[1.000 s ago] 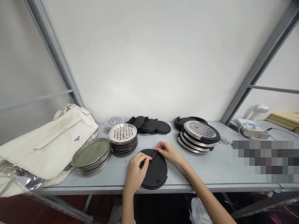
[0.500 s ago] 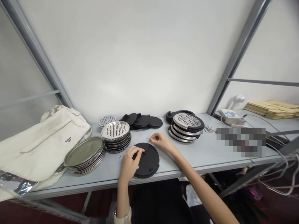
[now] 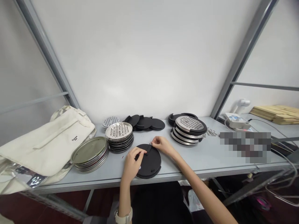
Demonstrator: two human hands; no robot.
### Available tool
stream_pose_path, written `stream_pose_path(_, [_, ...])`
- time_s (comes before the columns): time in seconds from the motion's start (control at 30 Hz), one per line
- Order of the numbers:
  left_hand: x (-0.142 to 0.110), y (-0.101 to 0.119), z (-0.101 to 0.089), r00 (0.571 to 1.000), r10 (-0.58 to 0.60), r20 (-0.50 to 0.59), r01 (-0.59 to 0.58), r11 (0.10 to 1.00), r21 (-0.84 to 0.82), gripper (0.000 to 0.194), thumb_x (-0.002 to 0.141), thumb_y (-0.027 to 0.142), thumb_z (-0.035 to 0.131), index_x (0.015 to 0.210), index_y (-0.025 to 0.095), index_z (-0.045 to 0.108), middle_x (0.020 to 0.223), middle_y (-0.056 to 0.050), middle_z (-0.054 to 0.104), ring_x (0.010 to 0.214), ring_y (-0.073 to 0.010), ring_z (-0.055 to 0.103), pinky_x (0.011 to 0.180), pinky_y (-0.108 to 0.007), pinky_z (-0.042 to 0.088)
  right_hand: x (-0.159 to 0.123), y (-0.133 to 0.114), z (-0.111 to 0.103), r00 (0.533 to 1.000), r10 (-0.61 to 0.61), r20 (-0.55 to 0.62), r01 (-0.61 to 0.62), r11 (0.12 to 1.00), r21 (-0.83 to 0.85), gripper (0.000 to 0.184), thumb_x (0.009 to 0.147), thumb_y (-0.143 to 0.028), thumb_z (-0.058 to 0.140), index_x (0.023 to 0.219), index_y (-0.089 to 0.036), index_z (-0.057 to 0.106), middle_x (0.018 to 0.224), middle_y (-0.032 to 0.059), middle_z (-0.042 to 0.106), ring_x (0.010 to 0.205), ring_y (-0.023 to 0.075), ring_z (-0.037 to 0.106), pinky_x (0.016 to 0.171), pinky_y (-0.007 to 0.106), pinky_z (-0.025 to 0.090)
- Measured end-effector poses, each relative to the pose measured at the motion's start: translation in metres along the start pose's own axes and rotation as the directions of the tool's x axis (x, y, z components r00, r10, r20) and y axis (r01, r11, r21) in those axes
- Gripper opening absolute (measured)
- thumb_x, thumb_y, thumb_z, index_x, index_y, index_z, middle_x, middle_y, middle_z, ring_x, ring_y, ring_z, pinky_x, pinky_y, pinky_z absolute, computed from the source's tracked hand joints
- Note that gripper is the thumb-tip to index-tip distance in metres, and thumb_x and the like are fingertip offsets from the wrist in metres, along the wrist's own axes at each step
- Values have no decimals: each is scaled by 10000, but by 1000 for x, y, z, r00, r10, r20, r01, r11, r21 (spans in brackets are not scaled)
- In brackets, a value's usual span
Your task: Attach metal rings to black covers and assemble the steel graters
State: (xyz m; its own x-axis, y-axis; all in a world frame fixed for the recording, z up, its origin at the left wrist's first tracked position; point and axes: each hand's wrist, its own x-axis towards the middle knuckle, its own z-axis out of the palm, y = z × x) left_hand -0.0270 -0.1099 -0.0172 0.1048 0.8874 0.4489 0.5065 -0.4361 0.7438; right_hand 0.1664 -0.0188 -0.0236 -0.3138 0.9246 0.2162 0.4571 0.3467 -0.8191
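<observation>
A flat black round disc (image 3: 151, 163) lies near the table's front edge, with a dark knob low on its face. Across its upper part runs a short black strap or tab (image 3: 149, 150). Fingers and thumb of my left hand (image 3: 133, 161) come together at the lower end of that tab, and the palm rests over the disc's left side. At the disc's top edge, my right hand (image 3: 163, 145) pinches a small shiny metal wire piece (image 3: 150, 143); the fingertips partly hide it. Whether the wire piece is hooked into the tab cannot be made out.
Left of the disc stand stacked perforated metal grater discs (image 3: 119, 131), olive-green round plates (image 3: 90, 151) and a cream bag (image 3: 49, 146). Behind lie black round parts (image 3: 144, 122). To the right are a stack of rimmed graters (image 3: 188, 123) and loose wire pieces (image 3: 211, 133).
My right hand has brought the metal wire piece against the top edge of the disc by the tab. My left hand keeps its place on the disc. The whole view has shifted slightly.
</observation>
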Motion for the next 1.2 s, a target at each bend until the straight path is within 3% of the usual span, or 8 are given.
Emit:
stream_pose_path(0.33, [0,0,0,1000,-2,-4,2,1000,-6,289,941,301,427,895,212,698,930,-46,670,941,-194,615,869,-321,461,0,0,0,997,-61,56,58,997,56,170,821,-285,571,795,-130,634,700,30,638,620,122,536,587,239,417])
stream_pose_path(0.6, [-1,1,0,1000,2,-2,-2,1000,3,293,941,301,423,912,213,700,926,-47,670,933,-194,612,853,-323,465,0,-3,-2,988,-139,68,139,990,-5,184,855,-309,539,814,-150,620,680,8,607,628,128,519,591,246,401])
stream_pose_path(1.2, [-2,3,-1,1000,-2,3,3,1000,-4,312,947,316,403,886,214,692,929,-52,661,951,-200,603,866,-326,454,-5,-9,-1,978,-190,85,195,979,-56,147,881,-267,494,852,-163,594,692,2,595,627,131,517,615,253,410])
